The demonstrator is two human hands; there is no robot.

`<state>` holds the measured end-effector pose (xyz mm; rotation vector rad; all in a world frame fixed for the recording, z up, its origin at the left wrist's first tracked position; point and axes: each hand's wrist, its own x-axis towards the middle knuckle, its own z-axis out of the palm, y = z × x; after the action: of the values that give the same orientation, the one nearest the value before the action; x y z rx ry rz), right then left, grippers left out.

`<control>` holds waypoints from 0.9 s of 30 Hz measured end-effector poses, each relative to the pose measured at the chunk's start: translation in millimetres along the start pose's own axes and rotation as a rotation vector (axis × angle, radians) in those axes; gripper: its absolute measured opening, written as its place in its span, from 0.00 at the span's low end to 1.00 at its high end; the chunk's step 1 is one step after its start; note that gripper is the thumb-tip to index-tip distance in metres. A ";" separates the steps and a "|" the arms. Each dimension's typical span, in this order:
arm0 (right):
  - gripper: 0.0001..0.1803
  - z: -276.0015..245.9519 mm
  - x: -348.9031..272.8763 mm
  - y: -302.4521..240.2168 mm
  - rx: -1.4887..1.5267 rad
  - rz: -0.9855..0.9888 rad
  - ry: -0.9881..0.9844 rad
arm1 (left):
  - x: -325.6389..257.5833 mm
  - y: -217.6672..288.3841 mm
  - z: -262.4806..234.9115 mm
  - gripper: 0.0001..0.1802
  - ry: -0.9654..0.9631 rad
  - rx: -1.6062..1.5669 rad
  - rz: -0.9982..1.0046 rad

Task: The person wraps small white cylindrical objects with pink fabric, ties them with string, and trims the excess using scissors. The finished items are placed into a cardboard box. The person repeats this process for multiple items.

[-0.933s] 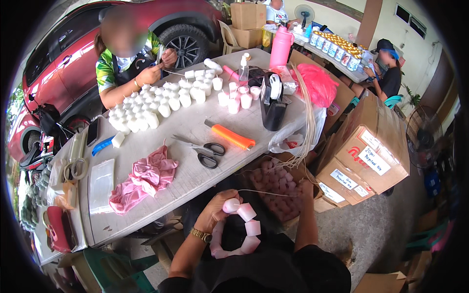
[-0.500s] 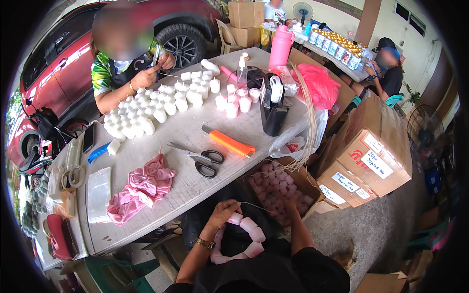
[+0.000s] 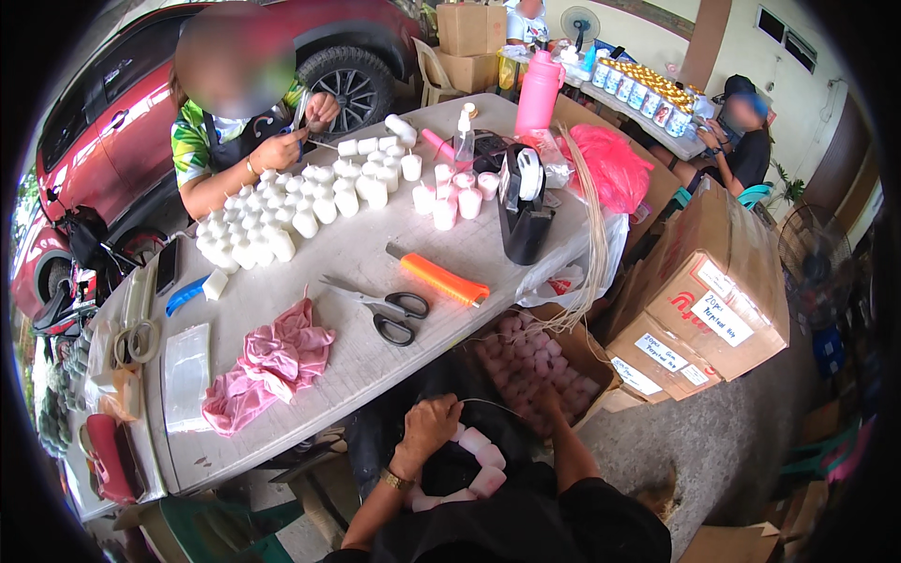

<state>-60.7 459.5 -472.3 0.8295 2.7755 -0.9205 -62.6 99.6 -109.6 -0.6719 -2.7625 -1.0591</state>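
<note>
My left hand [image 3: 430, 427] is closed, pinching a thin pale cord [image 3: 488, 403] that curves off toward the right. Below it, a string of pale pink candle-like pieces [image 3: 488, 480] hangs in a curve at my lap, partly covered by my left hand and forearm. My right hand [image 3: 548, 403] reaches down into a cardboard box filled with pink pieces [image 3: 530, 352] of the same sort. Its fingers are smeared and partly hidden among them, so their grip does not show.
On the table [image 3: 347, 366] lie scissors [image 3: 385, 308], an orange cutter [image 3: 439, 275], a pink cloth [image 3: 272, 361], and rows of white candles [image 3: 282, 211]. A co-worker [image 3: 235, 131] sits across. Stacked cartons [image 3: 690, 291] stand right of the box, beneath hanging pale cords [image 3: 591, 244].
My left hand has turned and dropped slightly, covering more of the strung pink pieces. My right hand has shifted a little left and lower within the box.
</note>
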 end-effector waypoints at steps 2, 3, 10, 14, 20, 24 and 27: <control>0.16 -6.8 -4.1 -4.6 -0.018 0.010 -0.027 | -3.2 6.2 2.9 0.10 0.001 0.113 0.000; 0.16 -12.6 -7.7 -10.4 0.032 -0.040 0.049 | -3.5 8.9 3.8 0.10 0.005 0.168 0.001; 0.23 -45.9 -58.4 -86.7 0.042 0.154 -0.214 | -1.8 16.1 -1.9 0.12 -0.022 0.327 0.000; 0.24 -69.8 -80.6 -113.7 0.021 0.062 -0.147 | -1.2 14.6 -1.8 0.14 -0.017 0.278 -0.002; 0.25 -82.5 -81.0 -127.5 -0.111 0.075 -0.273 | 2.2 15.0 0.8 0.15 -0.039 0.255 0.030; 0.24 -58.4 -56.4 -111.3 -0.123 0.048 -0.215 | 4.1 16.6 -2.3 0.16 -0.014 0.234 0.044; 0.23 -37.2 -26.9 -79.0 -0.161 0.019 -0.075 | 5.4 17.4 -4.6 0.16 -0.117 0.297 0.018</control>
<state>-77.0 415.7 -393.7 0.7783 2.7279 -0.6992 -60.1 110.0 -94.2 -0.7331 -2.9191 -0.6034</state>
